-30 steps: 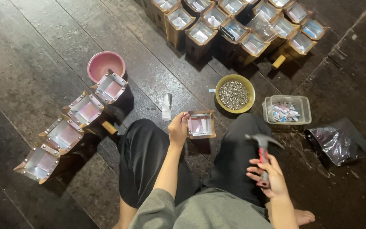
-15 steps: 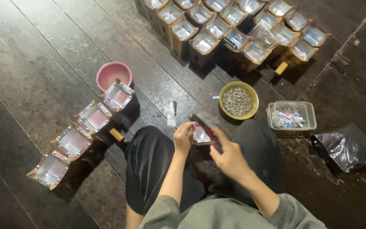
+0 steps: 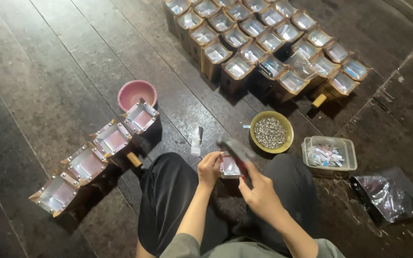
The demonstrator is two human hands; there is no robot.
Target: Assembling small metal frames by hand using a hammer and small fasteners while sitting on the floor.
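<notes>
While the person sits cross-legged on the dark plank floor [image 3: 48,71], the head view shows this:

Change since a second ago: the right hand [image 3: 259,193], which rested by the right knee with the hammer, has come up to the small box; the hammer [image 3: 237,150] is now raised over it.
Meaning for the work: this looks like a strike on the box being set up, as a judgement.
Left hand: the left hand [image 3: 210,168] grips the small foil-lined box [image 3: 229,166] at its left side, steadying it between the knees.
Right hand: closed around the hammer handle.
Nearby: a yellow bowl of small metal pieces [image 3: 270,132], a clear tray [image 3: 329,154], a pink bowl [image 3: 135,93], a row of four finished boxes [image 3: 99,155], a large block of boxes [image 3: 268,40], a dark plastic bag [image 3: 383,196].
Hard to make out: the hammer head is blurred; the box's right side is hidden by the hammer and hand; any nail is too small to see.
</notes>
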